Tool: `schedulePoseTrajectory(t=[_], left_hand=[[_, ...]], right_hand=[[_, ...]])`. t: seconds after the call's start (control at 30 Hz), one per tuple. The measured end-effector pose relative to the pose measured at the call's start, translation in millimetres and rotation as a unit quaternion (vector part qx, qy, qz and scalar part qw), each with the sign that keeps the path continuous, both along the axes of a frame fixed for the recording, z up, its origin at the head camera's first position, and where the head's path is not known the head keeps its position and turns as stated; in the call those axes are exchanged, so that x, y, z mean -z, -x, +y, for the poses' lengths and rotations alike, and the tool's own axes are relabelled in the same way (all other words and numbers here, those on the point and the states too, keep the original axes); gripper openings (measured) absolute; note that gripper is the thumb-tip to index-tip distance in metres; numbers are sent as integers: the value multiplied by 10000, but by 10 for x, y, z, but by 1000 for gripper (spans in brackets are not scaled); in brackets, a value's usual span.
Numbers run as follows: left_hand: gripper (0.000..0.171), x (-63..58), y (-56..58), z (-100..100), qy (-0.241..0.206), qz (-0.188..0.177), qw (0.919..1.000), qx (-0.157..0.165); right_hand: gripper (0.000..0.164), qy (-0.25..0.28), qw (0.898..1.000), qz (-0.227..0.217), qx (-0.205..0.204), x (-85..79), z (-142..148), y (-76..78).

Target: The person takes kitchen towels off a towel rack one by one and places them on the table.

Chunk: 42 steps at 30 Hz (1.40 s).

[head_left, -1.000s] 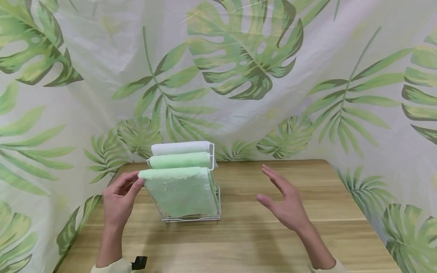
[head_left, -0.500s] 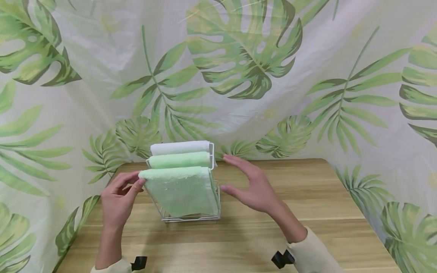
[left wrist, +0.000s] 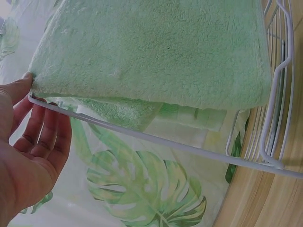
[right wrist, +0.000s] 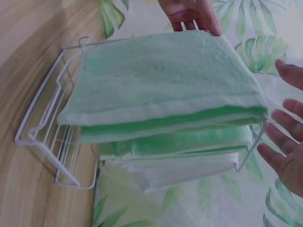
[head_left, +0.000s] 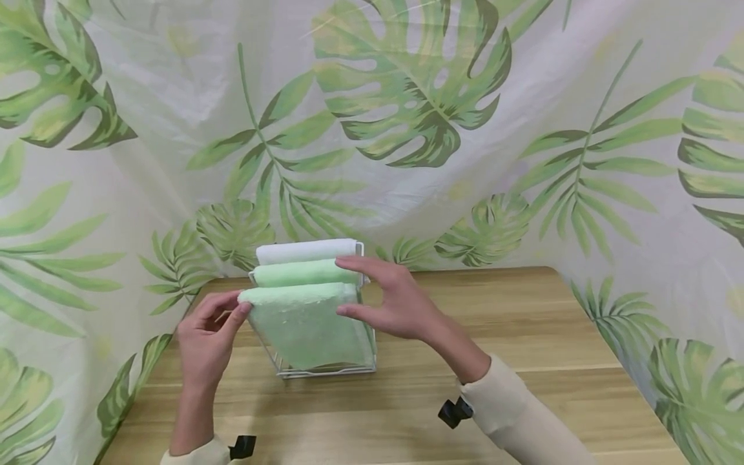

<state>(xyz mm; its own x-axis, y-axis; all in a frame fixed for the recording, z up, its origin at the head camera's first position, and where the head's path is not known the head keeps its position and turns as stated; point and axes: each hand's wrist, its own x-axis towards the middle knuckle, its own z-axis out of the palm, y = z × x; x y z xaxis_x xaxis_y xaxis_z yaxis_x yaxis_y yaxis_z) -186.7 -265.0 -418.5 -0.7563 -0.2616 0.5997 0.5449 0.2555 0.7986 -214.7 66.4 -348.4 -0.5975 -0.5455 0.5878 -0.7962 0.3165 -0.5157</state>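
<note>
On the bench (head_left: 523,323), the wire rack (left wrist: 189,149) holds a white towel (head_left: 308,250), middle green towel (head_left: 296,274) and front green towel (head_left: 305,329). Your left grip (head_left: 205,339) pinches the front one's corner; your right grip (head_left: 401,302), fingers apart, hovers beside it.

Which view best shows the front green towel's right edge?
The right wrist, facing the folded layers of the front green towel. The head view shows that edge slanted, partly behind the right hand; the left wrist shows the towel's front and opposite edge.
</note>
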Motion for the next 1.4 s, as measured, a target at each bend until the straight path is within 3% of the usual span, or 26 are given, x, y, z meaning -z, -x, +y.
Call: schedulePoseTrajectory(t=[0.3,0.57,0.97,1.17,1.4], left_hand=[[23,24,34,-7,-377,235,9984,336],[24,36,24,-36,-544,120,9972,506],[22,13,-9,-55,-604,-157,9940,894],[20,39,21,-59,-546,-19,9944,901],[19,47,53,-16,-719,30,9948,718]], right_hand=[[60,-248,9983,381,-362,-82,-213,131],[53,-908,9944,14,-546,-153,-376,211],[40,-1722,9843,-190,-327,-195,-457,242],[33,-1746,9842,-131,-264,-173,-470,241],[25,-1372,9897,-192,-349,-152,-461,260]])
